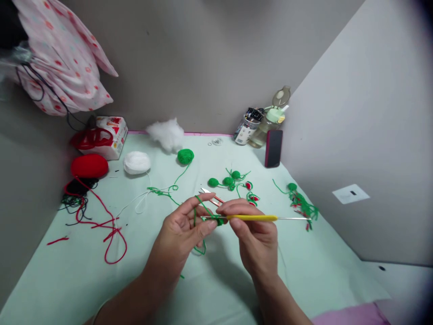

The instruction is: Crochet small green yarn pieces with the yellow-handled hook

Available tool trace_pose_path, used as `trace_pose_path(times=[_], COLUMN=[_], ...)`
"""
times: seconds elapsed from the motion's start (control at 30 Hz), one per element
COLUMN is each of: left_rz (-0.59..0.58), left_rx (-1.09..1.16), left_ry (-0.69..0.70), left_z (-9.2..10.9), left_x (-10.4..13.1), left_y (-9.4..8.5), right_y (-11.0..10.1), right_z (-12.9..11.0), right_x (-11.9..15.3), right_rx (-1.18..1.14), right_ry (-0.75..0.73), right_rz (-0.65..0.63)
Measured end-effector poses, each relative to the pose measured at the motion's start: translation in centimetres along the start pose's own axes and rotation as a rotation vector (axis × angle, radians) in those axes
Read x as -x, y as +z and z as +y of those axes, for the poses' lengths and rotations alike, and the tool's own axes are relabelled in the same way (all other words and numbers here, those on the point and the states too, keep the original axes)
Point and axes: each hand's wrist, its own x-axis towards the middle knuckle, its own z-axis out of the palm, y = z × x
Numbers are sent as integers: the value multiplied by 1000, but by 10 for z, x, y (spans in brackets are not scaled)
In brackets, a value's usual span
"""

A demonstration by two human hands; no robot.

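Note:
My left hand [184, 225] pinches a small green crocheted piece [219, 220] between thumb and fingers, with green yarn looped over its raised index finger. In my right hand [259, 237] is a crochet hook with a yellow handle [253, 218], held level between thumb and fingers. The hook's metal tip points left and lies at the green piece, near my left thumb. The yarn runs back from my left hand to a green ball [186, 156]. Partly hidden behind my fingers, small scissors [211, 197] lie on the pale green cloth.
Red yarn [89, 166], a white ball [137, 163] and black yarn [79, 194] lie at the left. White stuffing [167, 134] sits at the back. Small green crocheted pieces [229, 182] lie beyond my hands. A phone [274, 149] and bottle [264, 131] stand back right.

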Motion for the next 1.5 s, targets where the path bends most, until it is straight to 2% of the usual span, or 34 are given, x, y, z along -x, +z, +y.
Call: trace_pose_path(times=[0.17, 0.3, 0.43, 0.63, 0.77, 0.97, 1.13, 1.27, 1.37, 1.5], left_rz=[-16, -15, -21, -7, 32, 120, 171, 216, 241, 212], left_rx=[42, 62, 74, 22, -25, -102, -65, -84, -99, -65], left_ry=[-39, -58, -38, -15, 11, 96, 117, 153, 187, 135], left_z=[0, 3, 5, 10, 10, 4, -1, -1, -1, -1], left_x=[1, 0, 0, 1, 1, 0, 1, 2, 4, 7], left_y=[3, 1, -2, -2, -3, -2, 2, 3, 4, 6], right_y=[2, -1, -2, -3, -4, -5, -6, -6, -6, -7], right_z=[-1, 0, -1, -5, -7, -10, -11, -12, -12, -5], right_x=[0, -2, -5, -1, 5, 8, 8, 8, 9, 12], right_rx=[44, -105, -154, -73, 112, 468, 701, 752, 703, 735], right_ry=[-37, 56, 100, 65, -38, -376, -531, -591, -551, -551], right_rz=[-16, 58, 86, 75, 46, -101, -170, -161, -148, -133])
